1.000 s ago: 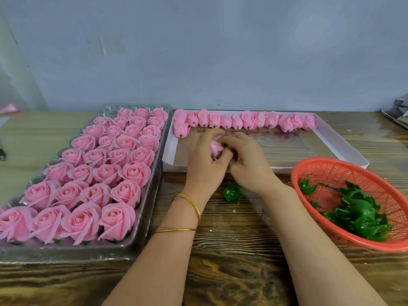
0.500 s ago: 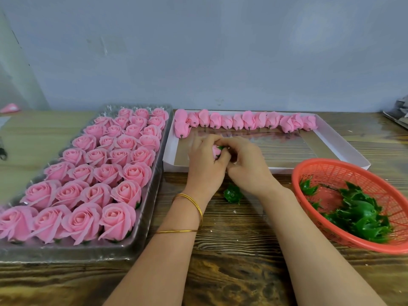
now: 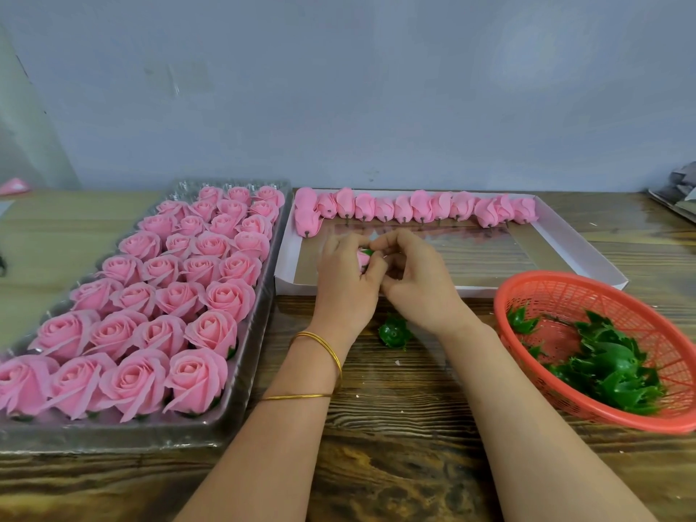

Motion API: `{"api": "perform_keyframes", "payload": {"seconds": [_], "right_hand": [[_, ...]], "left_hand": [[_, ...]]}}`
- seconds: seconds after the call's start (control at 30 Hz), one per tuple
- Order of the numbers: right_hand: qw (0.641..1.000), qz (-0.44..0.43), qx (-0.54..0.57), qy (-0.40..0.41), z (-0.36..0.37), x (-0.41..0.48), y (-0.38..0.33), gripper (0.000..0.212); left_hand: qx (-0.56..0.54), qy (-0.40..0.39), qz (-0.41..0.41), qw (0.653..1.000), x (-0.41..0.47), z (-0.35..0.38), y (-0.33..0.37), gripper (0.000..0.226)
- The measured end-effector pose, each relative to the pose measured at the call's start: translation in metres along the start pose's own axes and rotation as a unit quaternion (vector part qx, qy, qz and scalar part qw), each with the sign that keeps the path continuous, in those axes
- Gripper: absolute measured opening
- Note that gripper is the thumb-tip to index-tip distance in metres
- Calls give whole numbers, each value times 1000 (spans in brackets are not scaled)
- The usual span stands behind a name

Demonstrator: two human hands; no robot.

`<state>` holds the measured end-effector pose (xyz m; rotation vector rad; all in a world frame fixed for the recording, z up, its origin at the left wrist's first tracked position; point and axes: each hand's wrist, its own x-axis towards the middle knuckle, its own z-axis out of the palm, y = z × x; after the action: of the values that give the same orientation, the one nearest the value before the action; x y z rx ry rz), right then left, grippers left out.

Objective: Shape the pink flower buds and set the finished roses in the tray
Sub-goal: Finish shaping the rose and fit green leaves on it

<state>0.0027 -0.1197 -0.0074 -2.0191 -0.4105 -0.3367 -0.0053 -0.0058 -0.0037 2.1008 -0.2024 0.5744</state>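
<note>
We see the left hand (image 3: 344,284) gripping a pink bud (image 3: 362,259) above the white box (image 3: 587,254), near its front wall. The right hand (image 3: 418,284) pinches the same bud at its green end. The unshaped buds (image 3: 422,207) line the box's far wall. The finished roses (image 3: 196,378) fill the clear tray (image 3: 241,408) on the left. A loose green calyx (image 3: 393,331) lies on the wooden table (image 3: 395,427) between the wrists, and more calyxes (image 3: 610,371) sit in the red basket (image 3: 527,275) on the right.

Right of the fingers (image 3: 380,244), and nearer us, we see a red-orange plastic basket (image 3: 565,292) holding green plastic calyxes (image 3: 610,371). One loose calyx (image 3: 393,333) lies nearer us than the fingers on the wooden table (image 3: 395,465). Beyond them stands a grey-blue wall (image 3: 339,88).
</note>
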Motion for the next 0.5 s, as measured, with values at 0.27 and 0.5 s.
{"api": "perform_keyframes", "payload": {"seconds": [0.27, 0.5], "right_hand": [[1000, 11, 9, 0, 1, -1, -1, 43], [999, 25, 32, -11, -2, -2, -5, 39]], "left_hand": [[8, -9, 2, 1000, 0, -1, 0, 19], [11, 7, 5, 1000, -1, -2, 1, 18]]}}
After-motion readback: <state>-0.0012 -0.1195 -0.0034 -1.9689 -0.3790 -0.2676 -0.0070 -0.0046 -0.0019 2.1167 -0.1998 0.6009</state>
